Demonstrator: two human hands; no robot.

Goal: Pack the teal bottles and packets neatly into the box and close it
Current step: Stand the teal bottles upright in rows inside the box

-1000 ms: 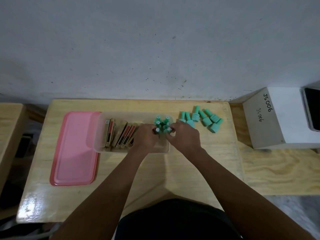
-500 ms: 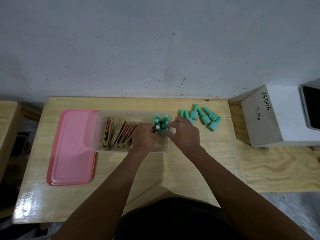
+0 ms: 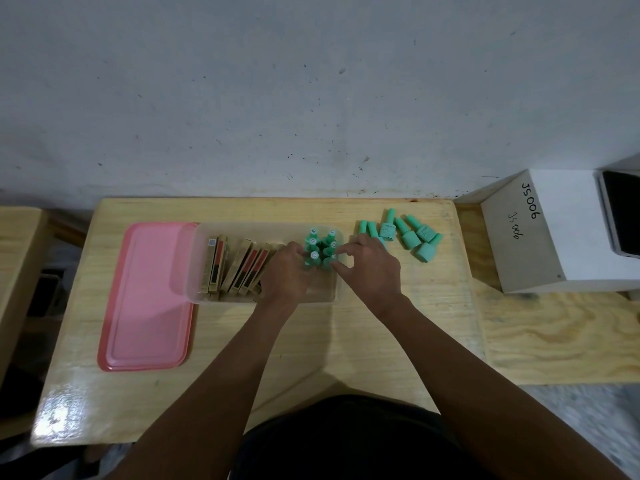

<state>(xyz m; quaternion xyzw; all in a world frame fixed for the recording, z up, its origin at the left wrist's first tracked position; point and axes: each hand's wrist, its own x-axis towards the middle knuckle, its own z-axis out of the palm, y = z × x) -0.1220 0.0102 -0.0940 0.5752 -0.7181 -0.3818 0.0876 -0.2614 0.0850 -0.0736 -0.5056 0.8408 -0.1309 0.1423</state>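
A clear plastic box stands on the wooden table. Several gold and red packets stand on edge in its left half. Several teal bottles stand upright in its right end. My left hand is inside the box, its fingers curled against the left side of that cluster. My right hand pinches the cap of the nearest right bottle with thumb and fingertips. Several more teal bottles lie loose on the table right of the box. The pink lid lies flat left of the box.
A white box marked JS006 sits on a plywood surface to the right, with a dark screen at its far edge. A grey wall runs along the table's back. Another wooden table edge is at the left.
My right hand has drawn back slightly from the loose bottles and now pinches a bottle cap in the box. My left hand stays against the cluster.
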